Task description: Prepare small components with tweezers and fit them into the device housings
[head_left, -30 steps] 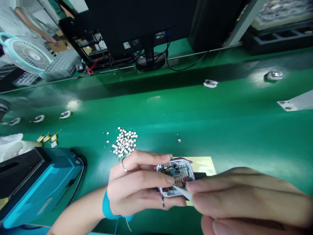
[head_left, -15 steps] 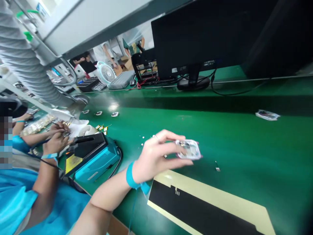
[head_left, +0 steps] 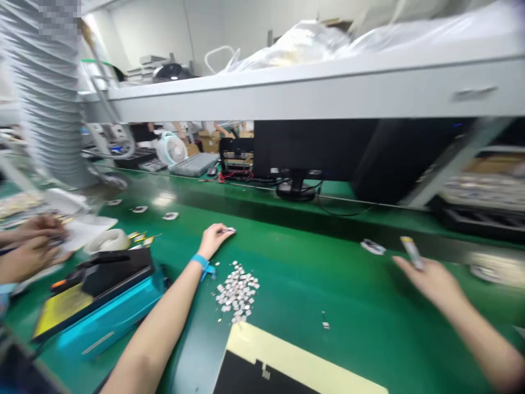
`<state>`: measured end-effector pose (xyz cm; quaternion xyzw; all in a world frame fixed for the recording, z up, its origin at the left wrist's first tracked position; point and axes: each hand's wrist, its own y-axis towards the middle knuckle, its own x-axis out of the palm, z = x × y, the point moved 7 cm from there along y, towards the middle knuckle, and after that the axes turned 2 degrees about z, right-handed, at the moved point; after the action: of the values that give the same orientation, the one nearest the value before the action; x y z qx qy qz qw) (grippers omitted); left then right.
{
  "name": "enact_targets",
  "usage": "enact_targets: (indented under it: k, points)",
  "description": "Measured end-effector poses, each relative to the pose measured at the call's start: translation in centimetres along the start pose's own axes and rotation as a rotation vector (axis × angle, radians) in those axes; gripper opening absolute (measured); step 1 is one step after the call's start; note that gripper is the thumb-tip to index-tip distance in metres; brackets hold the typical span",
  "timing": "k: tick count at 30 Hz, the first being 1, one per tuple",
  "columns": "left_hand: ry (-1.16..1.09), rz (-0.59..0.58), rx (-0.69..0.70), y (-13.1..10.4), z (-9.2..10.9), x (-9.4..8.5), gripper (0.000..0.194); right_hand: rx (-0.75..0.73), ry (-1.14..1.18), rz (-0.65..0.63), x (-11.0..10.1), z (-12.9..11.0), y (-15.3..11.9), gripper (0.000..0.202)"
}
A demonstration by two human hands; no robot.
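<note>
My left hand [head_left: 212,241], with a blue wrist strap, reaches over the green table. Its fingers are closed on a small white oval casing [head_left: 230,231], seen edge-on and partly covered by the fingertips. On the right, my right hand [head_left: 437,282] grips a short whitish stick with a yellow end [head_left: 411,253]; blur hides its exact kind. Just left of that hand lies a similar white casing [head_left: 372,247], with darker parts inside. A heap of small whitish square pieces [head_left: 237,293] lies below my left hand. One small piece with a thin lead [head_left: 325,324] sits apart.
A black and cream sheet [head_left: 287,361] covers the near edge. At left stand a teal and black machine [head_left: 112,323], a white tape roll [head_left: 106,242] and a co-worker's hands [head_left: 35,246]. A monitor [head_left: 303,150] is behind, under a grey shelf [head_left: 307,96].
My view has risen and levelled. My left hand has moved farther out over the table with the casing. My right hand has entered at the right with the stick, and the heap is uncovered.
</note>
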<state>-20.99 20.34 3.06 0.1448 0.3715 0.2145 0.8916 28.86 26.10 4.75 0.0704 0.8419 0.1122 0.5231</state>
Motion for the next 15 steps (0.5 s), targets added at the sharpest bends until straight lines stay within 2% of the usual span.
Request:
enact_targets:
  k: [3, 5, 7, 10, 12, 14, 15]
  points:
    - [0.023, 0.006, -0.046, 0.4, -1.6, -0.1, 0.020, 0.018, -0.131, -0.009, 1.5, 0.0, 1.3, 0.025]
    - [0.049, 0.031, -0.056, 0.9, -2.4, -0.3, 0.038, 0.052, -0.186, -0.026, 3.0, 0.6, 2.5, 0.020]
    - [0.185, 0.062, -0.096, 1.1, -3.3, -0.7, 0.050, 0.077, -0.195, -0.061, 4.4, 1.2, 3.5, 0.024]
    - [0.379, 0.094, -0.155, 1.2, -3.6, -1.4, 0.057, 0.099, -0.165, -0.098, 5.3, 1.0, 4.1, 0.023]
    - [0.460, 0.123, -0.124, 1.3, -2.1, -1.9, 0.055, 0.090, -0.125, -0.086, 5.1, 0.0, 3.9, 0.022]
    - [0.519, 0.112, -0.008, 1.0, 1.4, -1.8, 0.049, 0.058, -0.065, -0.058, 4.5, -1.6, 3.0, 0.021]
    - [0.521, 0.065, 0.078, 0.4, 3.8, -1.3, 0.046, 0.034, -0.027, -0.044, 4.3, -2.7, 2.1, 0.021]
